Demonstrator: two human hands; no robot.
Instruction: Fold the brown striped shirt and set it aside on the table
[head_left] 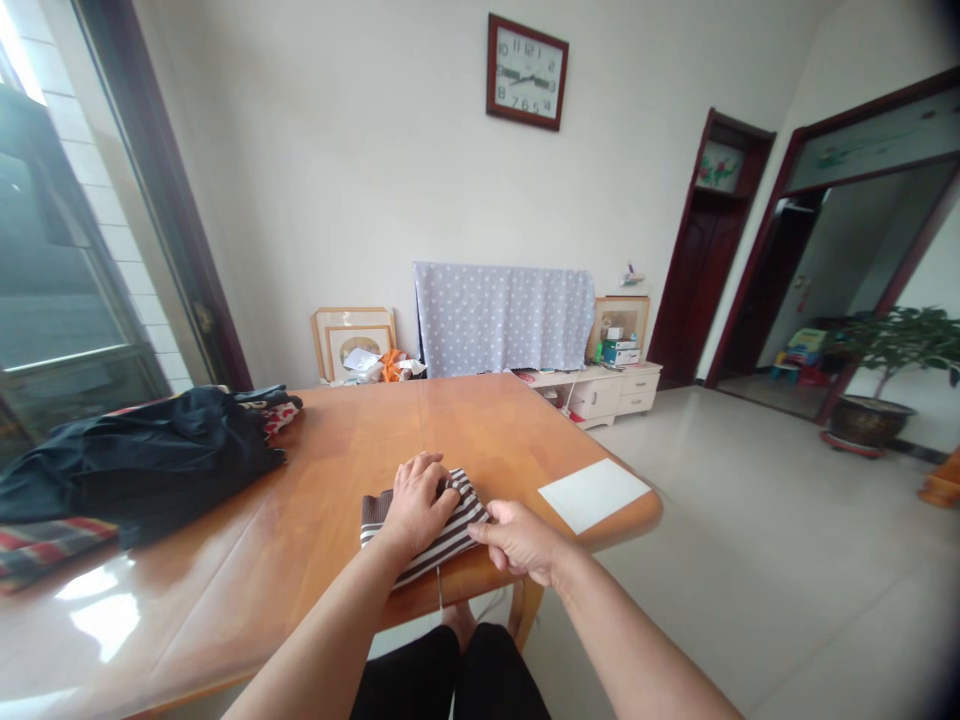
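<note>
A folded brown-and-white striped knit garment [465,492] lies near the front edge of the wooden table [375,420]. My left hand [424,500] rests on top of it, fingers slightly bent over the fabric and thumb apart. At the garment's right corner, my right hand [517,540] pinches the edge between thumb and fingers. Part of the garment is hidden beneath my left hand and forearm.
Dark clothes [165,450] are heaped on the table's left side, over a checked cloth [56,545]. A white sheet [592,494] lies by the right corner. Beyond the table stands a low white cabinet [637,385]; a potted plant [870,410] is at far right.
</note>
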